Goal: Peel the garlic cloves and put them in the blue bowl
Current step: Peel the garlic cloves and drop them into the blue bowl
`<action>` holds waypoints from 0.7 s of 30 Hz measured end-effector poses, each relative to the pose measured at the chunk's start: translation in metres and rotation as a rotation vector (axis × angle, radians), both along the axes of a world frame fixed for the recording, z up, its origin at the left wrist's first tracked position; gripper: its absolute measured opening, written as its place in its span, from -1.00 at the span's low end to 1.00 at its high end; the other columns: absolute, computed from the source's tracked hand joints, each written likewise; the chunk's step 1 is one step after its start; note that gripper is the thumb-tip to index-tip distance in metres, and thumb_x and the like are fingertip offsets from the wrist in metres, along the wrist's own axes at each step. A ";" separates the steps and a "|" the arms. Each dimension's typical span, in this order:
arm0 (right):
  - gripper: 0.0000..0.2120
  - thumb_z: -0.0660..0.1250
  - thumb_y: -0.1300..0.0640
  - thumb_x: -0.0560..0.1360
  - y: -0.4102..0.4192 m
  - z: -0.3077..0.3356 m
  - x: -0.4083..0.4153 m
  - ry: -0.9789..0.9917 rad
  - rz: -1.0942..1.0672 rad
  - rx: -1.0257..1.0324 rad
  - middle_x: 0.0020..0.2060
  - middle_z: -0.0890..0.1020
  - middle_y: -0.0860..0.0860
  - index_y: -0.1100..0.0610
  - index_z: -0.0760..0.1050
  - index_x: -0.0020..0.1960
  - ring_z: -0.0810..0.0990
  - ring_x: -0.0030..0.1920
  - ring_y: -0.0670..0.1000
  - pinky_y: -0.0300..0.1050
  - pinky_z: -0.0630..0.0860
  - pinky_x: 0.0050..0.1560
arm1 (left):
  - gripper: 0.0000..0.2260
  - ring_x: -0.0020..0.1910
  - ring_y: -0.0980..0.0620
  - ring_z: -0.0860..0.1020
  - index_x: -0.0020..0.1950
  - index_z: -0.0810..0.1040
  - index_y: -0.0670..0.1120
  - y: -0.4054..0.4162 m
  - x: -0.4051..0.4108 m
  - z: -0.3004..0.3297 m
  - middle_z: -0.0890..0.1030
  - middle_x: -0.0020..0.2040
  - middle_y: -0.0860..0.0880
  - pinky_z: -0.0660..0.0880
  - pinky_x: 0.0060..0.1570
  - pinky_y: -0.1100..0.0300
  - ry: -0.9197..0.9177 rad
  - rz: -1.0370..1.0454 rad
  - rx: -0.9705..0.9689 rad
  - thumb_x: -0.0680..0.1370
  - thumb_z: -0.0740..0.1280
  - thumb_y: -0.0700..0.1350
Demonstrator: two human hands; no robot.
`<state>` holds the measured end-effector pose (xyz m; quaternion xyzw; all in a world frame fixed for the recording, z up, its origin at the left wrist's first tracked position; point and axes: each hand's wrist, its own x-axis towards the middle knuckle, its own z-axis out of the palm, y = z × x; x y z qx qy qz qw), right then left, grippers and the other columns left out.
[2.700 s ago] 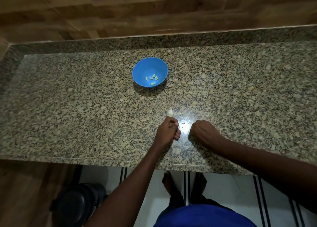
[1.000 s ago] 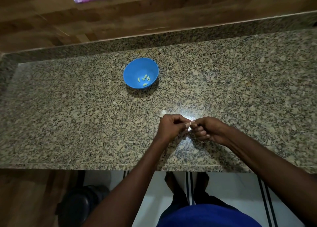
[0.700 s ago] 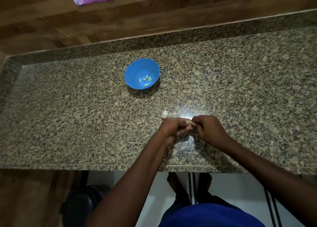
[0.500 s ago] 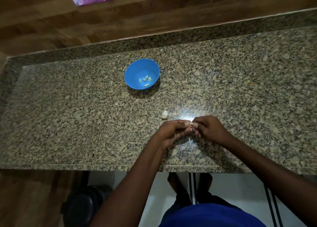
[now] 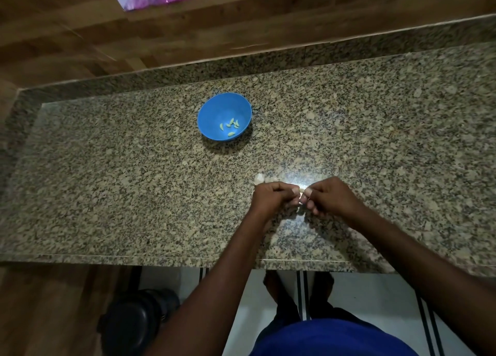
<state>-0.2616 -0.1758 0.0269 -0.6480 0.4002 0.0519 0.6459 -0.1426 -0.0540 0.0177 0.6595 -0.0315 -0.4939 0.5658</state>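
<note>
Left hand (image 5: 273,198) and right hand (image 5: 326,197) both pinching garlic clove (image 5: 302,193) above bench (image 5: 107,194), well short of blue bowl (image 5: 212,119). Tiny clove, could slip out mid-peel.

Person at the counter: bare forearms, bare feet (image 5: 271,288), blue garment (image 5: 332,338) over dark trousers (image 5: 326,311).

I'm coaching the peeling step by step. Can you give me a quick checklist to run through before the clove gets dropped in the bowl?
1. Clove pinched by both the left hand and right hand: ok.
2. Skin fully off: cannot tell, fingers cover it.
3. Blue bowl upright on the counter: ok.
4. Bowl has room beside its peeled cloves: ok.
5. Path to bowl unobstructed: ok.
6. Garlic piece beyond the left hand remains on the counter: ok.
</note>
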 end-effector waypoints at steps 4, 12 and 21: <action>-0.80 0.36 0.25 0.58 0.010 -0.010 -0.002 -0.080 -0.068 -0.398 -0.48 0.66 -0.03 0.18 0.69 -0.19 0.66 -0.49 -0.05 -0.20 0.59 -0.44 | -0.99 -0.31 0.04 0.67 -0.09 0.64 -0.29 -0.003 -0.001 -0.001 0.70 -0.27 -0.14 0.66 -0.17 0.25 0.148 0.114 0.014 0.52 0.43 -0.36; -0.93 0.41 0.35 0.51 0.003 -0.014 -0.006 -0.156 -0.210 -0.115 -0.42 0.66 0.20 0.32 0.62 -0.15 0.63 -0.46 0.13 -0.12 0.56 -0.42 | -0.95 -0.32 0.05 0.67 -0.07 0.63 -0.29 -0.001 0.000 -0.003 0.70 -0.26 -0.14 0.64 -0.22 0.28 0.161 0.063 0.025 0.54 0.40 -0.39; -0.89 0.39 0.34 0.54 -0.009 -0.018 -0.009 -0.116 -0.292 0.104 -0.38 0.68 0.18 0.36 0.61 -0.16 0.59 -0.49 0.03 -0.20 0.54 -0.47 | -0.93 -0.38 0.07 0.61 -0.02 0.65 -0.29 0.000 0.008 -0.008 0.67 -0.29 -0.11 0.59 -0.25 0.27 0.067 -0.036 0.027 0.56 0.37 -0.39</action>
